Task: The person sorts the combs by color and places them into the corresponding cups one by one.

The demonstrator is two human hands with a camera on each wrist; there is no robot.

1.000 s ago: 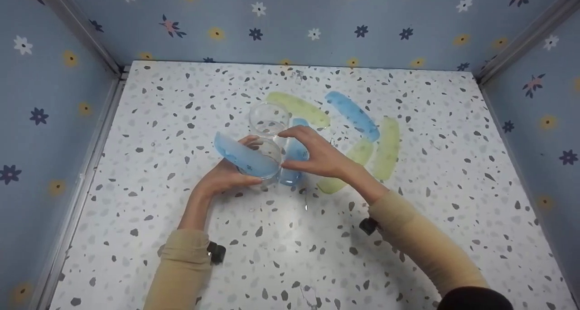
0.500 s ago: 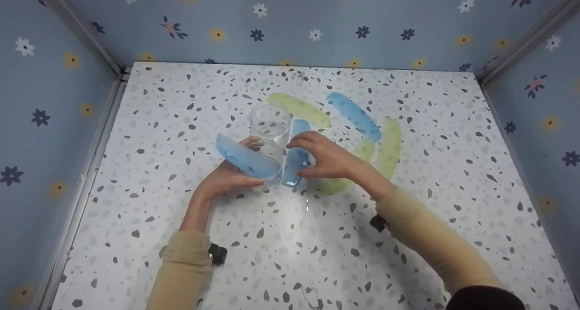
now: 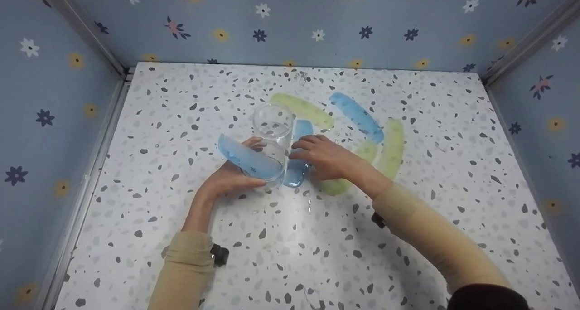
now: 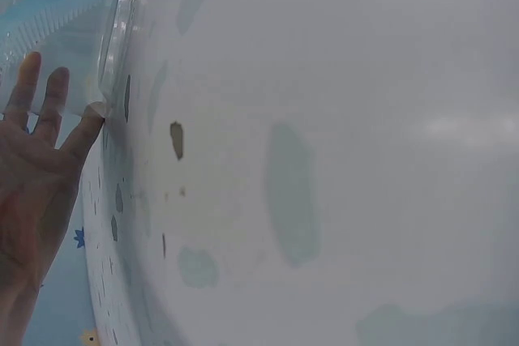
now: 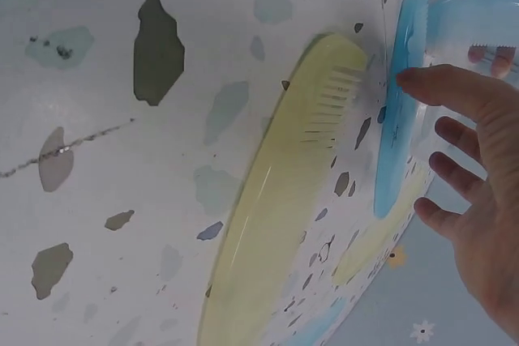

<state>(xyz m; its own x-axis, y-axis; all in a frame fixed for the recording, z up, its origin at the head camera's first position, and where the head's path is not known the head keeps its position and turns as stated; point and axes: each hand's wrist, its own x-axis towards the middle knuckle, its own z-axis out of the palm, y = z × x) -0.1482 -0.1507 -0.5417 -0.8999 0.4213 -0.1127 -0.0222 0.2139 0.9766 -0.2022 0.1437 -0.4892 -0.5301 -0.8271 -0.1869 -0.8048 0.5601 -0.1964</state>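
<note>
One blue comb (image 3: 247, 158) already sits in the clear glass (image 3: 272, 140) mid-table, my left hand (image 3: 229, 176) wrapped round that glass. Five combs lie flat yet; my right hand (image 3: 324, 156), fingers relaxed, has dropped from above the glass onto the nearest blue comb on the table (image 3: 297, 171), not yet gripping it.
</note>
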